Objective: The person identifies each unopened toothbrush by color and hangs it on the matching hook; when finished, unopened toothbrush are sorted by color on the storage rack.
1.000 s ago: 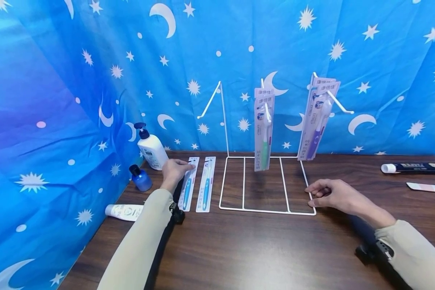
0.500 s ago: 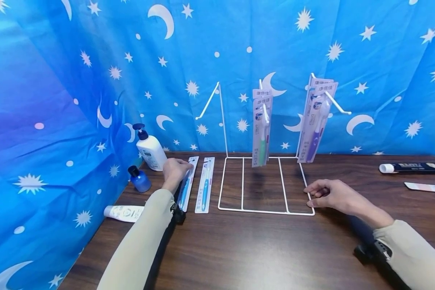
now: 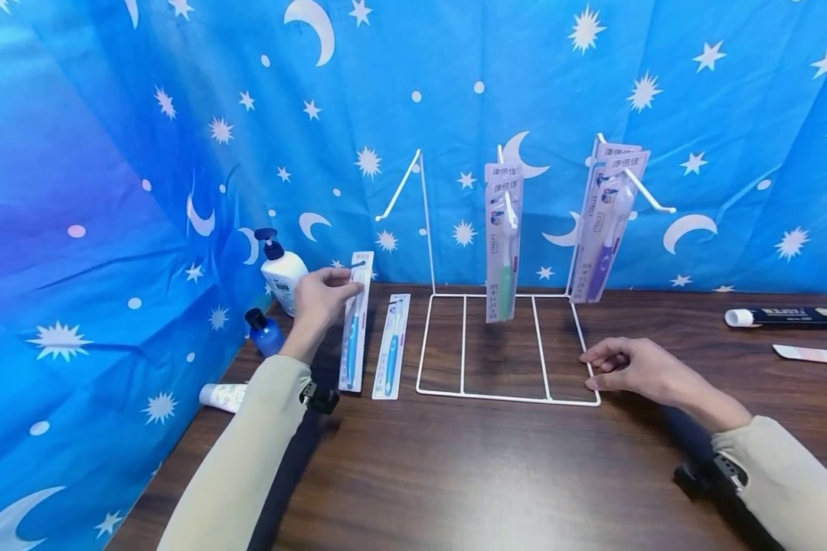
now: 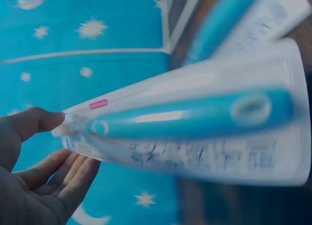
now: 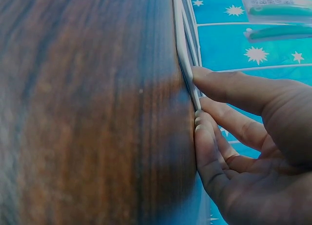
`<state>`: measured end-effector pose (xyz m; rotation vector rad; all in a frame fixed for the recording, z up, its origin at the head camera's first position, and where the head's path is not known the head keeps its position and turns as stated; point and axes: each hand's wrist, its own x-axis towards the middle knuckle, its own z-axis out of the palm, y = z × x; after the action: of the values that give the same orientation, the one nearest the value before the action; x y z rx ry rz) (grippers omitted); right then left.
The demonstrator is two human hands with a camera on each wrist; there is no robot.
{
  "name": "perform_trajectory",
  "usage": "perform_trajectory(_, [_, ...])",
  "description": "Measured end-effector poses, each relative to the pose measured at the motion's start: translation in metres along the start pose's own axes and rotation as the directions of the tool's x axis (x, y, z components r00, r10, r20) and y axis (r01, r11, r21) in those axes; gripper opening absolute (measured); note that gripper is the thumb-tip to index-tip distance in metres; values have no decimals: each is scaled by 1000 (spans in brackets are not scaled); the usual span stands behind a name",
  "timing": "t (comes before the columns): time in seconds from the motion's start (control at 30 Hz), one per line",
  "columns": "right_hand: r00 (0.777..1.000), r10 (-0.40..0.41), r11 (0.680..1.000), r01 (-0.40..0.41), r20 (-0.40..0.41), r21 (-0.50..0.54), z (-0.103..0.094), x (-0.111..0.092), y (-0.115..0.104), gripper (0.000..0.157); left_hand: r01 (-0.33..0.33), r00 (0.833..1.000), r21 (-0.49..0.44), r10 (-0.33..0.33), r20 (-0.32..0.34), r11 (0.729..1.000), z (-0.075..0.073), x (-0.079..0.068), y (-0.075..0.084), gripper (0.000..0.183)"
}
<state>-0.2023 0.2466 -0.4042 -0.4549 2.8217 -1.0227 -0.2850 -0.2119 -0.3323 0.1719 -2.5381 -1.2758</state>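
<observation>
My left hand (image 3: 322, 302) pinches a packaged blue toothbrush (image 3: 354, 337) near its top, thumb on one side and fingers on the other. In the left wrist view the clear pack (image 4: 195, 122) stretches away from the fingertips, handle end toward the camera. A second packaged blue toothbrush (image 3: 390, 348) lies on the table just right of it. My right hand (image 3: 637, 371) grips the right side of the base of a white wire rack (image 3: 510, 399). Packaged toothbrushes with green handles (image 3: 504, 252) hang on its middle hook, purple ones (image 3: 606, 229) on its right hook. The left hook (image 3: 398, 187) is bare.
At the left stand a white pump bottle (image 3: 284, 275) and a small blue bottle (image 3: 265, 334), with a white tube (image 3: 222, 396) lying nearer. A dark toothpaste tube (image 3: 789, 317) and a flat pale pack (image 3: 813, 355) lie at the right. A blue patterned cloth (image 3: 413, 99) hangs behind.
My left hand has raised the left blue toothbrush pack from the table, top end up, and moved slightly left. The right hand stays at the rack's base.
</observation>
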Motion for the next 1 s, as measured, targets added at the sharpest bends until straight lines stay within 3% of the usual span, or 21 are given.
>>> perform_trajectory(0.13, [1000, -3, 1000, 3, 4, 8, 0, 0, 0, 40, -90, 996, -52, 89, -13, 995, -17, -10, 20, 41])
perform_trajectory(0.27, [1000, -3, 1000, 3, 8, 19, 1, 0, 0, 39, -227, 973, -112, 221, -69, 967, -36, -25, 47, 43])
perform_trajectory(0.37, [1000, 0, 1000, 0, 7, 20, 1, -1, 0, 39, -344, 937, -170, 326, -124, 923, -51, -41, 70, 43])
perform_trajectory(0.47, [1000, 4, 1000, -4, 0, 19, 0, -2, 1, 39, -457, 887, -213, 426, -177, 863, -66, -58, 90, 43])
perform_trajectory(0.6, [1000, 3, 1000, -3, -8, 12, -1, -3, 1, 38, -536, 844, -242, 502, -188, 809, -79, -88, 119, 43])
perform_trajectory(0.7, [1000, 6, 1000, -6, -5, 9, -1, -3, 2, 39, -565, 825, -228, 540, -165, 793, -79, -102, 126, 43])
perform_trajectory(0.77, [1000, 6, 1000, -6, -4, 9, 0, -3, 3, 39, -579, 815, -218, 560, -150, 785, -75, -103, 122, 44])
perform_trajectory(1.0, [1000, -3, 1000, 3, -10, 7, 0, -3, 2, 39, -574, 818, -194, 564, -112, 795, -64, -110, 117, 48])
